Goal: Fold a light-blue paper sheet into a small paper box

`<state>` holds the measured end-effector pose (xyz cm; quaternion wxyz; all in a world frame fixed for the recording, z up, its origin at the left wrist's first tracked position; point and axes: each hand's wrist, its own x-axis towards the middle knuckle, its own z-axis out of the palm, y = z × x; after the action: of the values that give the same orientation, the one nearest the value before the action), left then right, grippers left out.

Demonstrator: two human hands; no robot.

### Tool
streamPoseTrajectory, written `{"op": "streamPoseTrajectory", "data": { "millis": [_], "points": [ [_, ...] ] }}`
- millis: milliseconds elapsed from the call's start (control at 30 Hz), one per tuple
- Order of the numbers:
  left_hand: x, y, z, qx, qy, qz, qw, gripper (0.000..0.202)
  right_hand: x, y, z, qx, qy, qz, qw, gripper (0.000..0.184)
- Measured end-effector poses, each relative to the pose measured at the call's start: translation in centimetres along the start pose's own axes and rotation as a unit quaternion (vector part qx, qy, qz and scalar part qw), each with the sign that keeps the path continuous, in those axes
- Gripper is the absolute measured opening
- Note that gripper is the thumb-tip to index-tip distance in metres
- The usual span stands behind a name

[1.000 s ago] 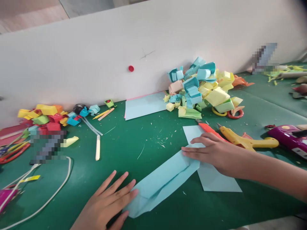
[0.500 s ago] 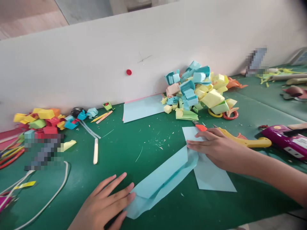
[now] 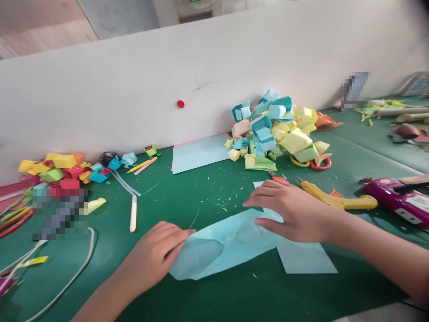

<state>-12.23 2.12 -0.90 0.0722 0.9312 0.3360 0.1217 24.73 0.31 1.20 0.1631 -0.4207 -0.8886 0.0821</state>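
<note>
1. the light blue paper [image 3: 231,243] is a long, thin strip, soft and slightly rumpled; a darker, overlapping layer with a rounded edge shows at its left part, and a faint bulge creases the surface toward the right.
2. it is on or just over the green table [image 3: 208,190], between the two hands, its right end overlapping a flat pale blue sheet [image 3: 306,259].
3. its long axis slants, the left end nearer the wearer and the right end farther off and higher in view.
4. the left hand [image 3: 162,250] has its fingers bent close together, thumb and forefinger pinching the left end of the strip.
5. the right hand [image 3: 288,210] is spread, the thumb well apart from the fingers and lying over the right end; the fingers reach past the far edge. how firmly it presses, i cannot tell.
6. near the white partition [image 3: 127,94], a small green folded box [image 3: 150,150] has a bit of red in it.
7. in the paper pile [image 3: 298,141], a curved blue piece [image 3: 259,122] has paler folded blocks at its hollow; whether they sit inside, i cannot tell.
</note>
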Motion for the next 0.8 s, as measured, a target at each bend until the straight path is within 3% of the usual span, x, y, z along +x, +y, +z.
{"op": "streamPoseTrajectory", "data": {
  "millis": [133,267,333,433,533,600,667,733,800],
  "points": [
    [3.7,-0.3,-1.5,-0.041,-0.042,-0.008,0.998,0.032,2.3,-1.7,0.3,0.064,-0.036,0.015,0.997,0.041],
    [8.2,0.3,-2.4,-0.104,-0.050,-0.002,0.993,0.035,3.8,-2.3,0.7,0.091,-0.059,0.047,0.993,0.026],
    [10.3,0.6,-2.4,-0.131,-0.020,-0.021,0.991,0.035,3.9,-1.7,0.7,0.103,-0.037,0.078,0.991,0.022],
    [12.7,0.7,-2.1,-0.167,0.100,-0.097,0.976,0.036,3.3,-0.2,0.6,0.154,0.048,0.147,0.976,0.015],
    [13.9,0.4,-1.5,-0.228,0.171,-0.198,0.938,0.045,2.7,1.2,0.5,0.232,0.116,0.204,0.944,0.018],
    [14.2,0.4,-1.1,-0.318,0.138,-0.257,0.902,0.055,2.7,1.6,0.4,0.261,0.144,0.219,0.929,0.024],
    [14.3,0.7,-0.7,-0.423,0.075,-0.274,0.860,0.056,2.8,1.7,0.5,0.253,0.162,0.219,0.928,0.029],
    [14.4,1.3,-0.4,-0.499,0.034,-0.267,0.824,0.048,3.0,1.6,0.6,0.238,0.170,0.213,0.932,0.027],
    [14.7,1.9,0.0,-0.530,0.033,-0.269,0.804,0.038,3.0,1.4,0.8,0.241,0.168,0.205,0.934,0.020]
  ]
}}
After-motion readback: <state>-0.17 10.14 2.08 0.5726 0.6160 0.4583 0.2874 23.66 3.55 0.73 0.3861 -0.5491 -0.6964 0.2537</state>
